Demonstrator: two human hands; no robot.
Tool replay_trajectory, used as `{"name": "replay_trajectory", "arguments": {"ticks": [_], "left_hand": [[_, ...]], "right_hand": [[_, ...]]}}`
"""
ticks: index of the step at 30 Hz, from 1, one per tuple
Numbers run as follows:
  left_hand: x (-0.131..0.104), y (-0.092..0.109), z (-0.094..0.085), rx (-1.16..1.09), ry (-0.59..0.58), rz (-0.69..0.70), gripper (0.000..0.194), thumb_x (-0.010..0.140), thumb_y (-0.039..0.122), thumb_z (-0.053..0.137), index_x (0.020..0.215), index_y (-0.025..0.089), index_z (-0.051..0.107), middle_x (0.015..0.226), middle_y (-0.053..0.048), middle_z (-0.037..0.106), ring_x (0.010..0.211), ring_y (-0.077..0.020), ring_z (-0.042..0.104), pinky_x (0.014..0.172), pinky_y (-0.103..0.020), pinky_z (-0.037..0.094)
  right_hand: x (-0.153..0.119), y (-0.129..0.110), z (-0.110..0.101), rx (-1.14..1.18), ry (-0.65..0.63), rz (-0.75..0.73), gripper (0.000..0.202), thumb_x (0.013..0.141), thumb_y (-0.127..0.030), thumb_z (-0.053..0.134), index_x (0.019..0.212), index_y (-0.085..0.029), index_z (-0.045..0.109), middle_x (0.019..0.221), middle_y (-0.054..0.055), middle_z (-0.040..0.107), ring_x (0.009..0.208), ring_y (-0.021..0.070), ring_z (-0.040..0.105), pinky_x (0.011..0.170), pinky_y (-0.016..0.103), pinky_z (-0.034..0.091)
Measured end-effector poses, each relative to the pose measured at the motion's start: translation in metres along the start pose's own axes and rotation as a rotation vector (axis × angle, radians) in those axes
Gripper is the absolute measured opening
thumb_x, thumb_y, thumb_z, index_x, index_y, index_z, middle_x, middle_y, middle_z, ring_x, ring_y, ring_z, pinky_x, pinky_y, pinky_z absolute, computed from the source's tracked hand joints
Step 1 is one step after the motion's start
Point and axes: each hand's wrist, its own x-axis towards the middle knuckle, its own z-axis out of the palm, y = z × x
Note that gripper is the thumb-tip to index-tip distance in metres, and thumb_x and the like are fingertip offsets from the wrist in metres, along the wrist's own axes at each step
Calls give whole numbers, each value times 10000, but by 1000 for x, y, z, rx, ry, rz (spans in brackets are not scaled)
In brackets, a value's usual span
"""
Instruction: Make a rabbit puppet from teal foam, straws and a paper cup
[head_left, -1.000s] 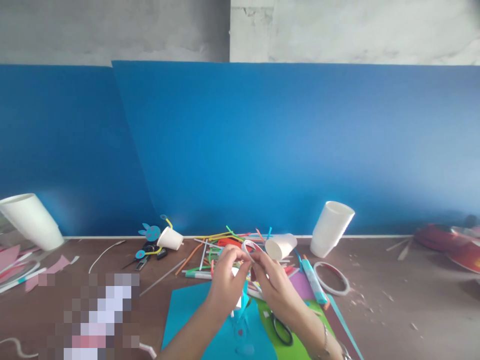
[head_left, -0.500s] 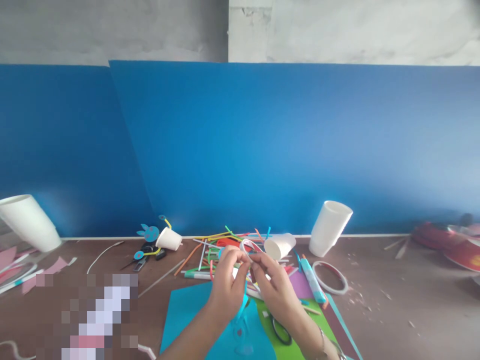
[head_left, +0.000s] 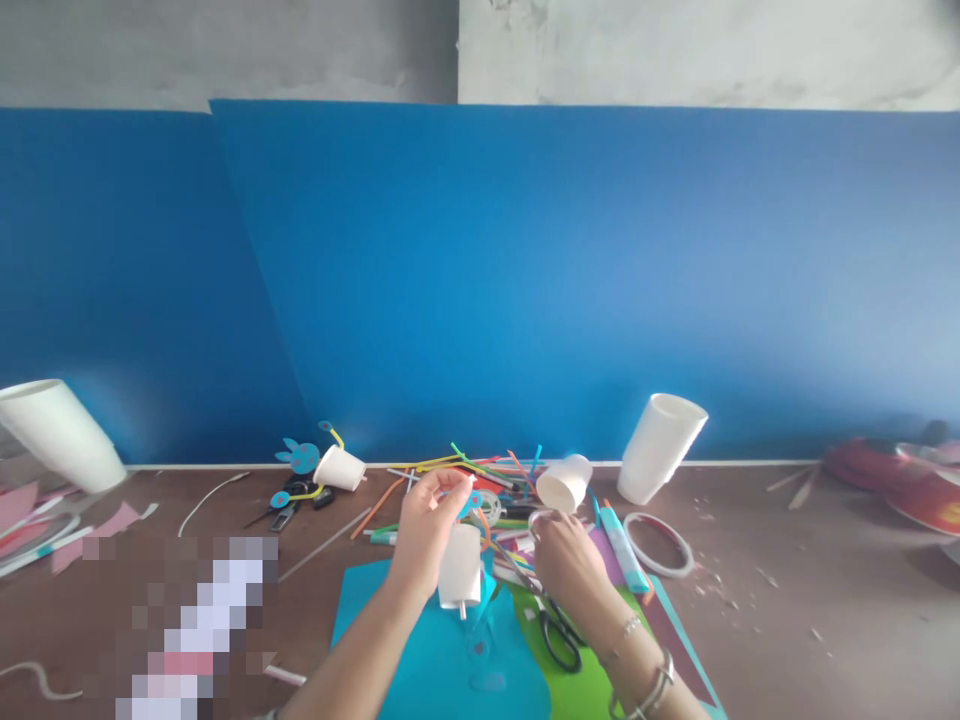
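White paper cup (head_left: 460,572): seen over blue sheet (head_left: 375,640), just beside left hand | Green sheet (head_left: 600,690): under black-handled scissors (head_left: 561,642) | Left hand (head_left: 429,525): grip narrow, pinching small white piece (head_left: 472,481) | Right hand (head_left: 564,555): fingers curled; grip contents cannot be told

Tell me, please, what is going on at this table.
A person is working with paper crafts. The left hand pinches a small white piece at its fingertips. The right hand is apart from it, curled near the straws and pens; what it grips is unclear. A small white cup shows beside the left wrist, over a blue sheet. Black-handled scissors lie on green paper, and a white ring lies to the right.
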Motion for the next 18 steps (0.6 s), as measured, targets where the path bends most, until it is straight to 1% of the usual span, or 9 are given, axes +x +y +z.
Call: {"name": "replay_trajectory", "arguments": {"ticks": [2, 3, 5, 6, 7, 8, 10, 12, 18], "left_hand": [[1, -1, 0, 0, -9, -17, 211, 705, 379, 684, 736, 180, 622, 754, -8, 616, 751, -150, 556, 634, -213, 411], [1, -1, 0, -6, -8, -34, 214, 698, 380, 687, 736, 180, 621, 747, -7, 615, 732, -148, 554, 613, -212, 411], [0, 0, 2, -29, -2, -65, 221, 683, 381, 695, 732, 182, 616, 720, 1, 607, 679, -138, 544, 574, -207, 407], [0, 0, 2, -43, -1, -72, 222, 677, 380, 698, 727, 182, 613, 707, 6, 601, 660, -132, 538, 566, -205, 406], [0, 0, 3, -57, -2, -75, 223, 673, 379, 700, 723, 181, 610, 697, 8, 597, 648, -128, 534, 563, -204, 406], [0, 1, 3, -66, -3, -75, 224, 671, 378, 702, 721, 180, 610, 696, 7, 596, 645, -127, 533, 565, -205, 408], [0, 0, 3, -66, 0, -75, 227, 669, 376, 703, 728, 176, 614, 714, -3, 602, 660, -133, 538, 574, -211, 417], [1, 0, 2, -50, 6, -75, 229, 675, 378, 700, 739, 175, 616, 731, -10, 605, 684, -142, 543, 587, -218, 425], [2, -2, -1, -9, 9, -97, 236, 697, 402, 680, 758, 185, 610, 771, -15, 605, 751, -158, 540, 578, -207, 412]], "right_hand": [[-7, -8, -3, -55, -16, 12, 259, 731, -60, 512, 940, -58, 665, 987, 226, 662, 955, 324, 605, 778, 362, 431], [-11, -14, -6, -86, -45, -16, 249, 749, -97, 513, 939, -81, 674, 979, 205, 675, 941, 317, 616, 760, 353, 436], [-21, -29, -10, -64, -281, -109, 218, 750, -120, 497, 775, -149, 712, 789, 125, 722, 756, 261, 668, 629, 298, 441], [-27, -36, -11, -59, -387, -171, 205, 724, -125, 519, 723, -162, 721, 740, 108, 728, 714, 253, 676, 592, 284, 436], [-32, -44, -10, -73, -439, -233, 182, 703, -140, 553, 727, -166, 732, 759, 109, 738, 732, 260, 683, 593, 281, 441], [-36, -52, -8, -105, -464, -270, 169, 698, -161, 584, 757, -162, 742, 792, 120, 743, 757, 272, 688, 606, 285, 451], [-44, -65, -1, -218, -504, -269, 193, 729, -151, 586, 833, -145, 748, 828, 154, 742, 794, 287, 692, 630, 302, 471], [-49, -74, 6, -248, -515, -263, 193, 747, -131, 589, 856, -140, 749, 838, 172, 739, 810, 289, 694, 659, 320, 486], [-59, -83, 25, -258, -505, -248, 223, 757, -27, 555, 853, -106, 740, 832, 192, 733, 834, 292, 691, 726, 368, 493]]}}
